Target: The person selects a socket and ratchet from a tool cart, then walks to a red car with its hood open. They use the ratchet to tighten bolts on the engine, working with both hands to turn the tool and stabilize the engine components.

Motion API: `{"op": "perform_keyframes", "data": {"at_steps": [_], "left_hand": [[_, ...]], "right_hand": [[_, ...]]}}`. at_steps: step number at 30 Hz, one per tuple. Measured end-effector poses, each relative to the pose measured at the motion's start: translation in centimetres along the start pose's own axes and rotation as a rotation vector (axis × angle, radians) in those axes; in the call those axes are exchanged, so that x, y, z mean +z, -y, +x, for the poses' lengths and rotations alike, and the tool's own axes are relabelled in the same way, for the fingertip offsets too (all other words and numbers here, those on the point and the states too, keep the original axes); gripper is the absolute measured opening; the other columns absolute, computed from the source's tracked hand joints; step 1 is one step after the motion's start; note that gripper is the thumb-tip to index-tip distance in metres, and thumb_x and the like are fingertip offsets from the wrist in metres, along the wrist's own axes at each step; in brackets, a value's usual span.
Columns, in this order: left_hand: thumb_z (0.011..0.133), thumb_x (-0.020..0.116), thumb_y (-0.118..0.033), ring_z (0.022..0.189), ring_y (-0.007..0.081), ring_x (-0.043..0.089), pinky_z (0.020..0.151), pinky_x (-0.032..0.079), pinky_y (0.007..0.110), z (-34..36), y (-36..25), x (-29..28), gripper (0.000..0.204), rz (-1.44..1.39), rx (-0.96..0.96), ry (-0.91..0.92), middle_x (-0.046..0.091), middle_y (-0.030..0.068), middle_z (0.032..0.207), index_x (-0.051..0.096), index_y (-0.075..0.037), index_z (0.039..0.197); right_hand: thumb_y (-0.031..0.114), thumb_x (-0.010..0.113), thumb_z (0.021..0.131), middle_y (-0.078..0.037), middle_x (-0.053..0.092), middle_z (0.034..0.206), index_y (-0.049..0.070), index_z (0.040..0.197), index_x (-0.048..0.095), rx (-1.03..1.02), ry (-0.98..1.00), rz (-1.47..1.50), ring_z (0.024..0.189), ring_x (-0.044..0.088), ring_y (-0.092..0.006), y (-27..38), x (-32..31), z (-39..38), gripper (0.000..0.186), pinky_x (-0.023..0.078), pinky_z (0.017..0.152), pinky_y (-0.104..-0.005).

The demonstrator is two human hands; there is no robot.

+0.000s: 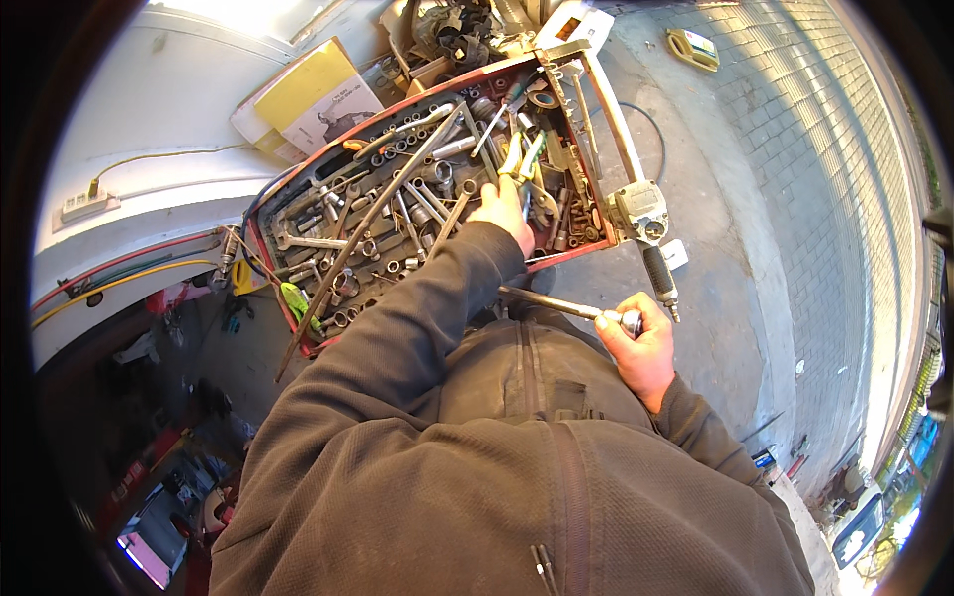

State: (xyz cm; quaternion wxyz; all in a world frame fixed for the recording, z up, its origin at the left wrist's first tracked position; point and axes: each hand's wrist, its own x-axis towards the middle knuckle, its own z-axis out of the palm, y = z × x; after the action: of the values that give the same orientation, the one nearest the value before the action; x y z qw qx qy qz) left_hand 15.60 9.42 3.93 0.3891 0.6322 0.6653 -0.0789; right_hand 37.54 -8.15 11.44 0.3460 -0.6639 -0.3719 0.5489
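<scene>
My left hand [502, 211] reaches into a red-edged tray [571, 255] full of tools. Its fingers are stretched forward and apart, close by pliers with yellow-green handles [513, 157]; the fingertips are partly lost among the tools. A combination wrench [452, 221] lies just left of that hand. In front of my body, my right hand [646, 353] is closed around the head end of a ratchet wrench [556, 302], whose metal handle points left toward my left sleeve. Several sockets [346, 285] and wrenches lie loose in the tray.
A long thin rod [343, 260] lies slantwise across the tray and sticks out over its near edge. At the right corner stands an air tool [641, 211] with a black handle. A yellow folder [313, 89] leans behind; a power strip [89, 206] sits at far left.
</scene>
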Motion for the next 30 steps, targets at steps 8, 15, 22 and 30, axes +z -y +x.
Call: {"op": "perform_keyframes", "data": {"at_steps": [8,15,22,30], "left_hand": [[0.094,0.061,-0.012,0.13,0.0555,0.061,0.114,0.051,0.052,-3.0,-2.0,2.7,0.085,-0.155,0.186,0.167,0.051,0.0377,0.147,0.026,0.004,0.169],[0.093,0.062,-0.011,0.139,0.0565,0.053,0.121,0.045,0.053,-3.3,-2.6,6.7,0.091,-0.304,0.189,0.216,0.048,0.0419,0.148,0.018,0.006,0.172],[0.092,0.069,-0.009,0.155,0.0539,0.037,0.132,0.033,0.047,-2.4,-0.9,8.9,0.097,-0.559,0.34,-0.013,0.029,0.0398,0.165,0.017,-0.002,0.174],[0.098,0.06,-0.009,0.137,0.0548,0.052,0.122,0.043,0.05,-5.1,-0.1,7.8,0.068,-0.554,0.326,-0.021,0.046,0.0357,0.148,0.04,0.001,0.161]], "right_hand": [[0.012,0.086,0.096,0.008,0.055,0.077,0.006,0.092,0.062,0.014,0.039,-0.043,0.072,0.047,-0.0017,0.5,-0.2,0.5,0.025,0.04,0.063,-0.0239],[0.012,0.086,0.095,0.008,0.055,0.077,0.006,0.091,0.062,-0.004,0.023,-0.087,0.071,0.047,-0.002,0.5,-0.4,0.2,0.025,0.039,0.063,-0.0239],[0.014,0.087,0.094,0.007,0.055,0.078,0.006,0.091,0.062,0.016,0.002,-0.096,0.072,0.047,-0.0036,0.0,-0.4,-0.1,0.027,0.042,0.064,-0.0253],[0.015,0.088,0.093,0.007,0.054,0.078,0.006,0.091,0.062,0.006,0.006,-0.153,0.073,0.046,-0.0042,0.4,0.6,-0.2,0.028,0.042,0.065,-0.0259]]}}
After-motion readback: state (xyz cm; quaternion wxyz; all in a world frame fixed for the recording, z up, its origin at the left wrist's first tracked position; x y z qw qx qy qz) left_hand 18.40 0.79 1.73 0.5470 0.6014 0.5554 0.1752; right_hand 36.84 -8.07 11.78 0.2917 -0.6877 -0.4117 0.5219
